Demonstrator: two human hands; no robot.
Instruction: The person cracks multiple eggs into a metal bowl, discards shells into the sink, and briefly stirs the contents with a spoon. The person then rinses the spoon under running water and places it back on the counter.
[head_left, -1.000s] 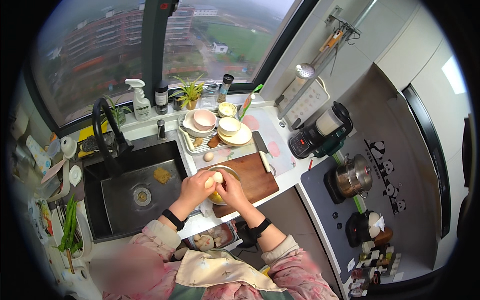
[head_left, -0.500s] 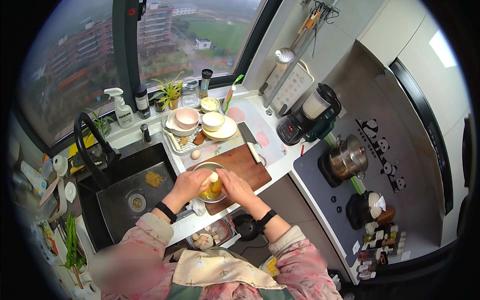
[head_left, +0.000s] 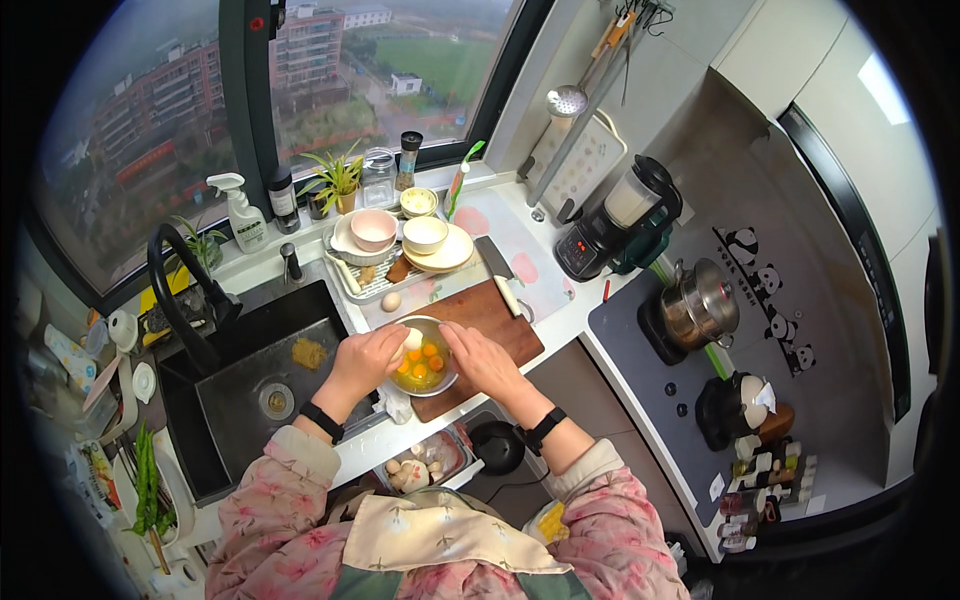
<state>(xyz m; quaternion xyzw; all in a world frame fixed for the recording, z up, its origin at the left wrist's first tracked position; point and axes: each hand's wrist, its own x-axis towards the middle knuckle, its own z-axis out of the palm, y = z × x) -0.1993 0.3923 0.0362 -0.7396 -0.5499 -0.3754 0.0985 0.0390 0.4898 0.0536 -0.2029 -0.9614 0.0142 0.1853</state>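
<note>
A round metal bowl (head_left: 424,395) with several raw egg yolks (head_left: 419,370) in clear egg white rests at the left part of a brown wooden cutting board (head_left: 492,335). Above its left side, my left hand (head_left: 368,357) is closed on a white eggshell (head_left: 412,340). My right hand (head_left: 482,361) lies over the bowl's right rim with its fingers stretched out and apart; nothing shows in it. One whole egg (head_left: 391,301) sits just beyond the bowl. On the far right of the board lies a knife (head_left: 507,293) with a white handle.
The black sink (head_left: 235,440) with its faucet (head_left: 168,290) is at my left. Stacked bowls and plates (head_left: 440,252) stand behind the bowl. A blender (head_left: 612,225) and a steel pot (head_left: 697,305) are to the right. Below the counter edge is an open drawer (head_left: 455,470).
My hands have moved apart: the right has shifted to the bowl's right rim, and the left keeps the eggshell at the left. More yolks now show in the bowl.
</note>
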